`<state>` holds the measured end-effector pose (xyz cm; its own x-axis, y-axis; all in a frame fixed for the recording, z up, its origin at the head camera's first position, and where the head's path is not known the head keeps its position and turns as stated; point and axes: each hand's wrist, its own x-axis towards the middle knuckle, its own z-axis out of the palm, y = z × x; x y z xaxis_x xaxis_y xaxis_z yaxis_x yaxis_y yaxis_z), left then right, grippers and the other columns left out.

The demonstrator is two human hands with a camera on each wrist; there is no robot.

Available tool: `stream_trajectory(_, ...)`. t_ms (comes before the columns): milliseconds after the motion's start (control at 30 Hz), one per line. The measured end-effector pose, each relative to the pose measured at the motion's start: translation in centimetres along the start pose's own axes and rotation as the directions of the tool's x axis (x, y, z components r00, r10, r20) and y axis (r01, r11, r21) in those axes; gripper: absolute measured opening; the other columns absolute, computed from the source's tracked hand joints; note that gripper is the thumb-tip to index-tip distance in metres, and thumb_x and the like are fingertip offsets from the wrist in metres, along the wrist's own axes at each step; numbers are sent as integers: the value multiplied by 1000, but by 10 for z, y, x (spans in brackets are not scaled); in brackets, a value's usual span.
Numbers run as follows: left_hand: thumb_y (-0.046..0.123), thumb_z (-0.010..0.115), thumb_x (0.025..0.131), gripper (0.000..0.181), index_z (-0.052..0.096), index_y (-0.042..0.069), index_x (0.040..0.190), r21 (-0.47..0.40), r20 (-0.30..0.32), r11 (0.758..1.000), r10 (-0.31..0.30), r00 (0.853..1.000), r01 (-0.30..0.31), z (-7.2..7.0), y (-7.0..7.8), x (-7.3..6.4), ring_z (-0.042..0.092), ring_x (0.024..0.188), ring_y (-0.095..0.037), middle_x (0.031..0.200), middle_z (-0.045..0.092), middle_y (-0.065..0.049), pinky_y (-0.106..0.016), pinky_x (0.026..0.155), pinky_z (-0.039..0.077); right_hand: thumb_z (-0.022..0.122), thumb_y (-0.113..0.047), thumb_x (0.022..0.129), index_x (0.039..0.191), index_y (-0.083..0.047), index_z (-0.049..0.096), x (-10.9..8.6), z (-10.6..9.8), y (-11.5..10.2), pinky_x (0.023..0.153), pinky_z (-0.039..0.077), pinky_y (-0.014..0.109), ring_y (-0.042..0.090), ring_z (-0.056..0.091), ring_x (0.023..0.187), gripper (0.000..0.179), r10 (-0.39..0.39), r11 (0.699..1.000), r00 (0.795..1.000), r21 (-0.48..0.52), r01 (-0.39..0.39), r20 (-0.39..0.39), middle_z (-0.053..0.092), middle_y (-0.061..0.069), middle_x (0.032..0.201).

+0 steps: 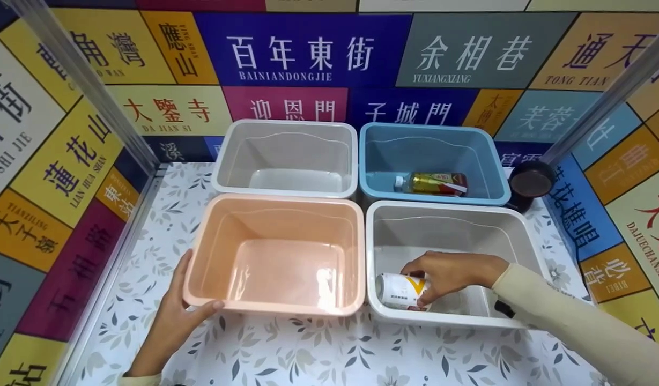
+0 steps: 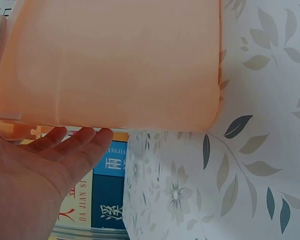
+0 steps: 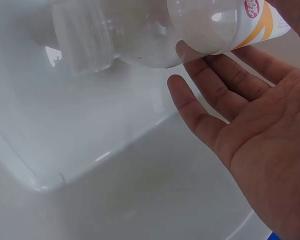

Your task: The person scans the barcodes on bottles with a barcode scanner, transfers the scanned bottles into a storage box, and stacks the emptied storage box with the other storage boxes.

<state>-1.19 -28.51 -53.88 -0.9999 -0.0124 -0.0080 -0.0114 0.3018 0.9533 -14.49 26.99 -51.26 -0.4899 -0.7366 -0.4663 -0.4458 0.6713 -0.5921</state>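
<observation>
In the head view my right hand [image 1: 442, 273] reaches into the front right pale grey bin [image 1: 501, 321]. It grips a clear plastic bottle [image 1: 401, 291] with a white and orange label, thumb on the near side and fingers on the far side. The bottle lies sideways low in the bin; its whitish cap shows in the right wrist view, past the fingers of my right hand [image 3: 255, 100]. My left hand [image 1: 182, 311] rests at the near left corner of the peach bin [image 1: 275, 308], thumb at the front rim. Its fairly straight fingers [image 2: 85, 145] lie along the bin's outside.
Behind stand another pale grey bin [image 1: 286, 126] and a blue bin [image 1: 434, 201] holding a bottle with a gold and red label [image 1: 436, 183]. A dark round container [image 1: 532, 179] sits at the back right. Sign-printed walls [image 1: 302, 51] enclose the leaf-patterned tabletop [image 1: 308, 354].
</observation>
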Motion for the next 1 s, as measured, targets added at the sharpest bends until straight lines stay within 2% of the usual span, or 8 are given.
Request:
stream_trajectory(200,8,89,92,119,11,30,179,-3,1,1000,1,1000,-1,0,0,0,50,145,-42,179,25,-20,-17,103,50,94,-27,87,129,-20,77,-3,-4,1,90,58,31,10,66,94,46,-40,999,999,2,40,-30,73,-17,106)
stream_trajectory(333,7,88,93,118,11,30,179,-5,1,1000,0,1000,0,0,0,0,49,146,-41,180,24,-18,-16,102,50,93,-26,87,127,-20,77,-4,-7,1,91,59,35,11,66,94,44,-58,998,997,2,58,-45,73,-16,106)
stream_trajectory(567,7,88,92,119,11,30,179,-4,-1,1000,13,1000,-13,0,-1,0,48,147,-42,180,24,-19,-16,104,49,94,-33,87,131,-17,77,-9,-19,-3,92,59,39,11,66,94,50,-42,999,995,-12,41,-86,74,-15,107)
stream_trajectory(1000,9,89,92,118,12,30,179,5,-4,1000,14,1000,-14,0,-2,0,52,143,-41,177,31,-19,-18,102,52,93,-35,89,137,-13,76,-22,-38,-5,95,59,43,14,69,100,55,-58,998,988,0,58,-146,78,-9,114)
